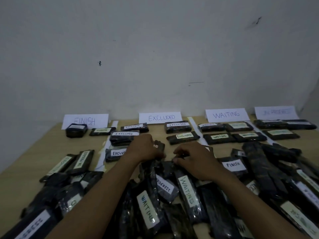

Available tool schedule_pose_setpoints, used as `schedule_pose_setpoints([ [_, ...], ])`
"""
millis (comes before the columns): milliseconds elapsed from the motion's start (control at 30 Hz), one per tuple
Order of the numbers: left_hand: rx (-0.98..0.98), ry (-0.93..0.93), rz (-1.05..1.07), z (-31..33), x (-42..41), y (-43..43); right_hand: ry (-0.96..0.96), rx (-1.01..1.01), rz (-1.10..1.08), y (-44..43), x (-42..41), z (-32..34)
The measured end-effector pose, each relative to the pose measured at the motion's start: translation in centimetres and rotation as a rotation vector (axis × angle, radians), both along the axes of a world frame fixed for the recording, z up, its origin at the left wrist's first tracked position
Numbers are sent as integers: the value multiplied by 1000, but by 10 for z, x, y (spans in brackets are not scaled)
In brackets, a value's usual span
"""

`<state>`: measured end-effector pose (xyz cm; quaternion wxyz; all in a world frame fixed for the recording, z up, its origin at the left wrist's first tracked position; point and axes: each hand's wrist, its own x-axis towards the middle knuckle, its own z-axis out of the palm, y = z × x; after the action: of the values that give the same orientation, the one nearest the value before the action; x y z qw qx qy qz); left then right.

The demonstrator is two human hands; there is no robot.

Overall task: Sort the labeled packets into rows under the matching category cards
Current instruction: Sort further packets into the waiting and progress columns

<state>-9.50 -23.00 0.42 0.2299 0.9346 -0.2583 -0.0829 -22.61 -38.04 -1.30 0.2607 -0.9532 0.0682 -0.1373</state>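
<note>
The left hand (145,149) was closed on a small dark packet (159,146), seemingly upright just beyond its fingers, while the right hand (193,159), just beside, pinched the pile's (172,195) top.

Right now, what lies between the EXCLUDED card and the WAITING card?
In the head view, only a white paper strip on bare table separates the EXCLUDED card from the WAITING card.
</note>
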Motion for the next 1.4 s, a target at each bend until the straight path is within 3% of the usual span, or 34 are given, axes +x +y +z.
schedule_pose_setpoints([
  [167,-146,96,42,0,-1,-4,-41,34,-9,-3,-6,-13],
  [300,-409,444,91,-2,2,5,-68,80,-20,-5,-8,-16],
  [467,-979,941,18,6,-1,17,-90,205,-35,-6,-9,-16],
  [567,-1121,1093,-47,11,-6,18,-95,214,-38,-5,-11,-15],
  [933,-978,999,-184,24,-20,31,-137,268,-70,1,-16,-11],
  [1133,-769,729,-188,26,-21,31,-292,386,-91,9,-23,-2],
  [1267,-788,632,-137,26,-16,32,-312,300,-87,9,-22,1],
  [1400,-821,507,63,31,4,31,-184,119,-108,5,-15,-4],
])
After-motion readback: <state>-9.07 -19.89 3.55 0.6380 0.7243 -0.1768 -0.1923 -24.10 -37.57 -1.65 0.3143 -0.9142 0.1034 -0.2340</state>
